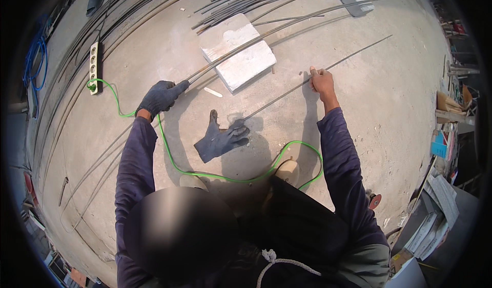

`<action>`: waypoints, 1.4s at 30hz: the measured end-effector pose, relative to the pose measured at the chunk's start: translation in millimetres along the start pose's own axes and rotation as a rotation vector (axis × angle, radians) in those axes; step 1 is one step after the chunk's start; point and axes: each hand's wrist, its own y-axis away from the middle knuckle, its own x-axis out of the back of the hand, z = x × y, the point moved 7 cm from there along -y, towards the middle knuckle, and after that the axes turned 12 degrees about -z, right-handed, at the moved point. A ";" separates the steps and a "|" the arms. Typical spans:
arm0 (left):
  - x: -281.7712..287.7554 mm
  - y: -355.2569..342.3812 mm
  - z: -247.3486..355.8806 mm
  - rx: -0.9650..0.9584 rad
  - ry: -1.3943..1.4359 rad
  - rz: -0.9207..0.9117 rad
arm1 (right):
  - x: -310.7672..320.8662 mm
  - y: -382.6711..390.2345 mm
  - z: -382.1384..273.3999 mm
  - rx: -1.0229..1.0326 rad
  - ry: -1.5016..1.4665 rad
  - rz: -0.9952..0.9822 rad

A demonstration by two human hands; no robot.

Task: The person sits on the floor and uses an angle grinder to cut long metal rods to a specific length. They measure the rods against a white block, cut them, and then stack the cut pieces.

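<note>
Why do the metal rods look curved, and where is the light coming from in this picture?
In the head view the fisheye lens bends straight edges toward the rim, so the rods bow near the dark corners. Hard light gives sharp shadows: the person's falls on the concrete floor around the loose glove. The white block looks bright. A blurred patch hides the lower middle.

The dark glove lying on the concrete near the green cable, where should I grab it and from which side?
Take the loose glove by its cuff, the wide lower-left end, coming from the left. It lies flat, fingers splayed toward the thin rod that the right hand holds, so the cuff is probably the clearest, least cluttered edge. The gloved left hand is nearer.
</note>
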 end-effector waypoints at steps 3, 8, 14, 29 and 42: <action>-0.4 5.5 -3.8 -0.066 -0.002 0.031 | 0.9 4.7 36.1 -0.065 0.133 0.060; 8.2 43.7 19.4 -0.405 -0.371 0.624 | -23.8 4.8 34.4 -0.129 0.036 0.000; -92.0 92.1 77.1 -0.657 -0.600 0.400 | -18.0 -25.0 60.5 -0.053 0.174 0.104; -187.3 120.4 38.2 -0.743 -0.441 -0.115 | -29.2 1.1 54.9 -0.075 -0.608 0.089; -153.2 120.2 103.6 -0.548 -0.457 -0.106 | -13.2 42.6 -12.5 0.024 -0.892 -0.052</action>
